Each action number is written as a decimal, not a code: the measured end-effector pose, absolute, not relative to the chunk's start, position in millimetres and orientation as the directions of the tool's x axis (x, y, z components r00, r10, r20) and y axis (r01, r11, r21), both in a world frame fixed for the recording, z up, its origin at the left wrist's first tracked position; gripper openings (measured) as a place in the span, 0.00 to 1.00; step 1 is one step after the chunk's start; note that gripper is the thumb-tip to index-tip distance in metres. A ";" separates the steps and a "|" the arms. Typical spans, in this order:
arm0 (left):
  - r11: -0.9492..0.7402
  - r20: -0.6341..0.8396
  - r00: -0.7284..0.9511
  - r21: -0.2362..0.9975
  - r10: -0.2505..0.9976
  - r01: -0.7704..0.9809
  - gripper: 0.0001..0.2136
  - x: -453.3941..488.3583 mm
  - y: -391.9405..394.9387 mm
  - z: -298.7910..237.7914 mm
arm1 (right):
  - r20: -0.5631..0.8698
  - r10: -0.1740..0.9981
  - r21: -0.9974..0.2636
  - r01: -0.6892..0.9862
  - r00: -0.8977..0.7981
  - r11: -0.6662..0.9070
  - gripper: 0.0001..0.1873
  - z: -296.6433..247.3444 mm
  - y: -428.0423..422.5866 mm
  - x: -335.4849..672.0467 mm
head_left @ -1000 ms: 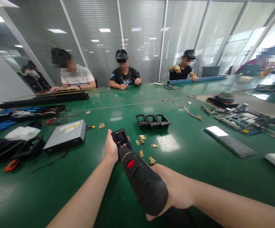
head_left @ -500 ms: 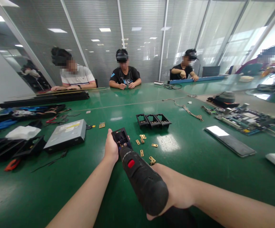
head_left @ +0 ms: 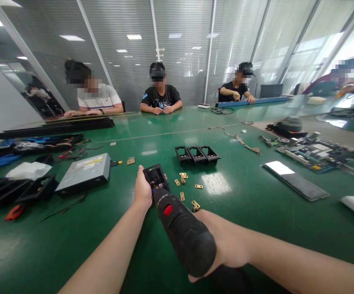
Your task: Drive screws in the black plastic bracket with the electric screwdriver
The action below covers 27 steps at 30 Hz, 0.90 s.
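Note:
My right hand point(head_left: 213, 237) is wrapped round the handle of a black power drill point(head_left: 184, 234) with a red button. The drill's front end points into a small black plastic housing point(head_left: 152, 173), where its tip is hidden. Around the left side of that housing my left hand point(head_left: 143, 190) is closed, its thumb along the near edge and fingertips just showing at the far side. Bits of metal show inside the housing. To the right lie several small brass plates point(head_left: 182, 196) with holes. Behind them stand three black housings point(head_left: 197, 155) in a row, with metal pieces inside.
On the left lie a silver disc drive point(head_left: 86, 173), black trays point(head_left: 20, 190) and an orange-handled tool point(head_left: 15, 212). A dark flat panel point(head_left: 296, 181) and a circuit board point(head_left: 320, 153) rest at right. Across the green table point(head_left: 103, 241) several people sit working.
Almost nothing differs. The view has shifted very slightly; both hands keep their hold on the housing and the drill.

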<state>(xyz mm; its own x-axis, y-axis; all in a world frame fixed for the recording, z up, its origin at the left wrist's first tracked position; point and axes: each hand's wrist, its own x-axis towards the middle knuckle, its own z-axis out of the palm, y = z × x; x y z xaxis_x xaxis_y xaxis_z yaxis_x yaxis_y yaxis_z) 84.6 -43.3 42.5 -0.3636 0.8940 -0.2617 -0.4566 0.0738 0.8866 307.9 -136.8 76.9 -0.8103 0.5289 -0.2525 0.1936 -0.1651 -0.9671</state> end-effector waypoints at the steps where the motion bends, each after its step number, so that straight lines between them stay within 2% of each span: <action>1: 0.076 -0.262 -0.364 0.888 0.894 -0.454 0.29 84.6 -43.2 42.6 | -0.252 0.533 -0.967 0.194 -0.808 -0.163 0.32 76.7 -137.2 308.1; 10: 0.064 -0.257 -0.363 0.883 0.896 -0.466 0.28 83.4 -41.4 39.4 | -0.256 0.531 -0.965 0.182 -0.808 -0.188 0.31 77.3 -136.7 306.8; 16: 0.087 -0.295 -0.365 0.868 0.883 -0.490 0.29 83.1 -40.5 39.9 | -0.235 0.527 -0.972 0.195 -0.817 -0.132 0.31 76.3 -136.2 307.4; 21: 0.078 -0.281 -0.364 0.871 0.888 -0.484 0.29 81.2 -38.6 35.6 | -0.291 0.537 -0.956 0.218 -0.792 -0.196 0.32 77.6 -137.3 306.1; 27: 0.069 -0.266 -0.351 0.872 0.898 -0.485 0.29 79.8 -37.7 32.6 | -0.285 0.532 -0.956 0.196 -0.797 -0.219 0.31 79.6 -137.9 305.6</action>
<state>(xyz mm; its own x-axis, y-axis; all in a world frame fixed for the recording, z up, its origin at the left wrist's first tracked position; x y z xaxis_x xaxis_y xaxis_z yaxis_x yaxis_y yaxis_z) 79.8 -37.7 32.6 -0.3506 0.8980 -0.2658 -0.4847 0.0689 0.8720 305.6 -137.9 79.6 -0.7973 0.5322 -0.2848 0.1955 -0.2187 -0.9560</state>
